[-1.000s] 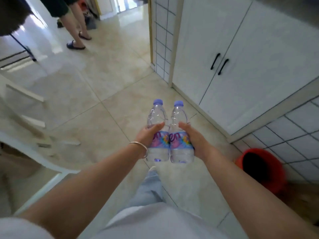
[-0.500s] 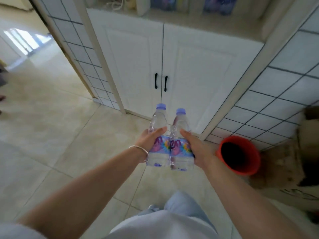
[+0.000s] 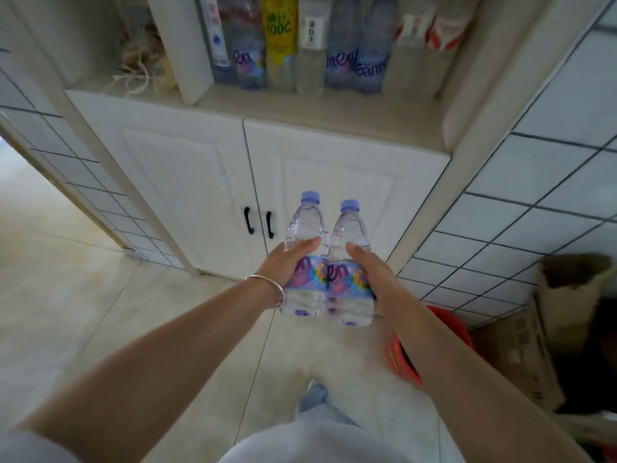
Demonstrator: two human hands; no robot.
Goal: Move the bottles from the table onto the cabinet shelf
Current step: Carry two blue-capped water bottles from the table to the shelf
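Observation:
Two clear water bottles with purple caps and colourful labels stand upright side by side in front of me. My left hand (image 3: 287, 262) grips the left bottle (image 3: 305, 225) and my right hand (image 3: 370, 269) grips the right bottle (image 3: 349, 228); the bottles touch each other. They are held in front of the white cabinet doors (image 3: 200, 182), below the open cabinet shelf (image 3: 317, 108). Several bottles (image 3: 340, 45) stand in a row at the back of that shelf.
A white divider panel (image 3: 187, 45) splits the shelf; rope and clutter (image 3: 137, 71) lie left of it. A red bucket (image 3: 400, 359) sits on the floor under my right forearm, with cardboard boxes (image 3: 521, 355) beside it. Tiled walls (image 3: 534, 182) flank the cabinet.
The view has swung from the floor to face the cabinet and closed in; the shelf with its bottles is now in sight. Both hands keep holding the two bottles together.

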